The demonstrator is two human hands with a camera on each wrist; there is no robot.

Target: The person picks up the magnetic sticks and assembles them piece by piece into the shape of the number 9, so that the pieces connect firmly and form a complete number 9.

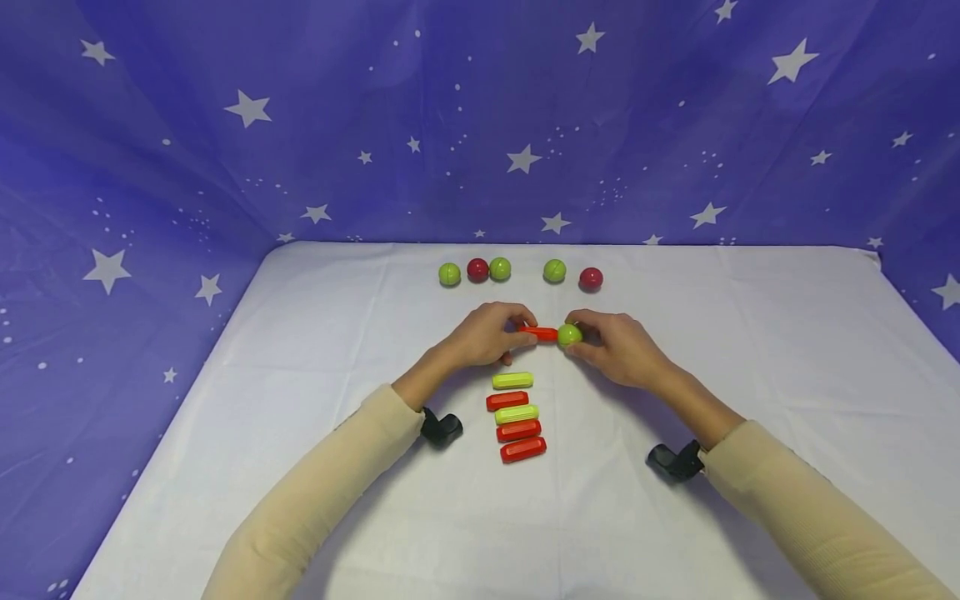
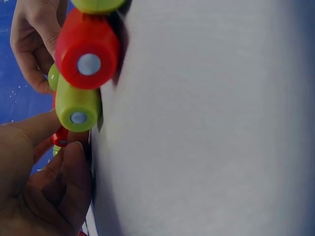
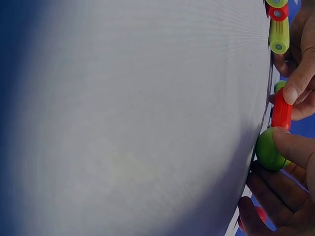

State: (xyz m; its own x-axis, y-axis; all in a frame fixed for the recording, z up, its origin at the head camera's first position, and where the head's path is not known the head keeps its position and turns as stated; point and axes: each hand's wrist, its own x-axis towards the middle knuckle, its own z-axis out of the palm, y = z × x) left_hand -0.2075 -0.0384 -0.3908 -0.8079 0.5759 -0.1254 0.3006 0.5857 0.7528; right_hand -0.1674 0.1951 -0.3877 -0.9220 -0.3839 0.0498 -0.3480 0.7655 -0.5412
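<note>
My left hand (image 1: 486,335) pinches a red magnetic rod (image 1: 546,334) between thumb and fingers, just above the white cloth. With thumb and fingertips my right hand (image 1: 624,350) holds a green ball (image 1: 570,335) at the rod's right end; ball and rod appear to touch. In the right wrist view the red rod (image 3: 282,110) stands against the green ball (image 3: 269,150). Below the left hand lies a column of loose rods, yellow-green (image 1: 512,381) and red (image 1: 518,431). Seen close in the left wrist view, a red rod (image 2: 74,44) has a round silvery end.
Behind the hands, a row of balls sits near the table's back edge: green (image 1: 449,274), red (image 1: 477,269), green (image 1: 500,268), green (image 1: 555,270) and red (image 1: 591,278). A purple curtain (image 1: 420,108) with stars hangs behind the white-covered table (image 1: 787,350).
</note>
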